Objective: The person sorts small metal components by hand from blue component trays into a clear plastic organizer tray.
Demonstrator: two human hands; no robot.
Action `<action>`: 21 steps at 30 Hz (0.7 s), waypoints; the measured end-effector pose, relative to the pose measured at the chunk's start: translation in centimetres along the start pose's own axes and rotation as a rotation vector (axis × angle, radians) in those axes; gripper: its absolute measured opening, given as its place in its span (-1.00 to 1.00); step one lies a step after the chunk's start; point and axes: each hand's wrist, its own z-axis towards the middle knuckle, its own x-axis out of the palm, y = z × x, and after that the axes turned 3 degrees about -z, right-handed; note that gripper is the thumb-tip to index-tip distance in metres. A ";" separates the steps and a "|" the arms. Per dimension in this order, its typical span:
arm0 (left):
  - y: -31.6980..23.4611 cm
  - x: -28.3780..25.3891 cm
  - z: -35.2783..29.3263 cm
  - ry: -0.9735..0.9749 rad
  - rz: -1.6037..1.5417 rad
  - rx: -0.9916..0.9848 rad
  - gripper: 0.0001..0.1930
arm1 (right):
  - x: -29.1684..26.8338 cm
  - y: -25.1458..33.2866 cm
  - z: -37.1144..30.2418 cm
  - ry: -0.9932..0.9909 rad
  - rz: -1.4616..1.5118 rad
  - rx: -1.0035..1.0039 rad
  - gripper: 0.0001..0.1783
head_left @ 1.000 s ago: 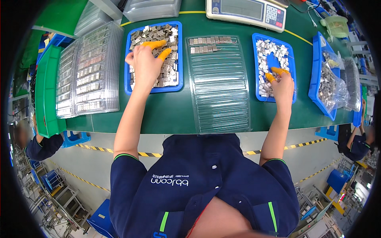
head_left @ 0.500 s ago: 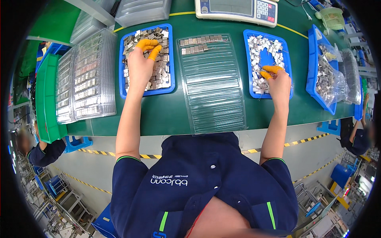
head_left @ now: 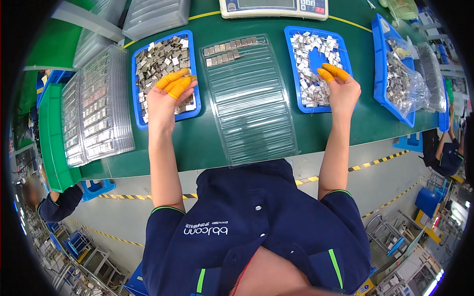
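Note:
My left hand, yellow cots on its fingers, is over the near right part of a blue tray heaped with small silvery metal parts. Its fingers are drawn together; what lies between them is too small to make out. On the right, my right hand, in yellow cots too, pinches above a second blue tray of small white parts with thin leads. Whatever is in that pinch is hidden. Between the trays lies a clear ribbed plastic tray, with two short rows of metal parts at its far end.
Stacked clear trays filled with parts stand at left beside a green bin. A scale sits at the far edge. Another blue bin with bagged parts is at right. Other people work at both sides.
My left hand has drawn nearer to me over its tray, and its fingers have closed together. My right hand has shifted slightly away from the tray's near edge. The whole view has shifted a little.

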 end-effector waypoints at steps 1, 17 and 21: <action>0.3 0.4 -0.4 0.038 -0.023 0.005 -0.69 | 0.0 0.0 0.0 -0.029 -0.071 -0.017 -0.81; 3.5 9.9 -2.4 0.121 -0.201 0.087 -0.75 | 3.9 5.4 -4.7 0.588 0.888 0.266 -0.73; 3.9 9.8 -2.3 0.119 -0.114 0.163 -0.78 | 3.8 5.1 -4.4 0.607 0.858 0.266 -0.74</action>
